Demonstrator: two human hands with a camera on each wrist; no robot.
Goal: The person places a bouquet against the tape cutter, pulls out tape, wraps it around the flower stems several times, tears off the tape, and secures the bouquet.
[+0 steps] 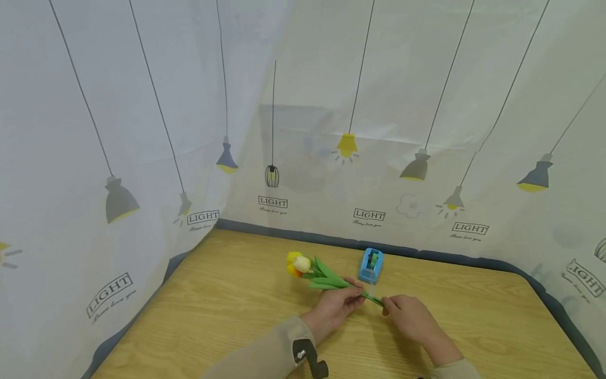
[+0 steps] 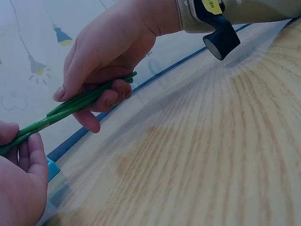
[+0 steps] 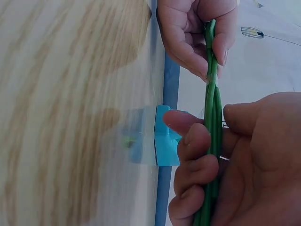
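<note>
A pale beige left sleeve [image 1: 262,350] comes in from the near edge, a black wrist mount [image 1: 310,358] strapped at its cuff; to its right, the right sleeve [image 1: 456,370] shows only as a cuff. Beyond the cuffs, the right hand [image 1: 409,316] grips the green stems [image 1: 376,300] close to their cut ends, its fingers curled round them in the right wrist view. The left hand [image 1: 333,305], just to its left, is clamped on the same bundle below the leaves [image 1: 326,276], thumb against fingers. The bouquet is thus held between both hands, its yellow, orange and cream tulip heads [image 1: 298,264] pointing left and slightly far, past the left hand.

The left fingers hide part of the stems, and the flower heads overlap, so their number is hard to tell. A faint clear strip [image 1: 371,291] near the stems is too dim to follow end to end.

Just far of the hands, a blue tape dispenser [image 1: 371,267] with a greenish roll sits on the wood-grained tabletop [image 1: 227,310]. At the far edge a dark blue border [image 1: 303,237] finishes a whitish curtain [image 1: 312,79], which wraps left, far and right, printed with hanging lamps and the word LIGHT.
</note>
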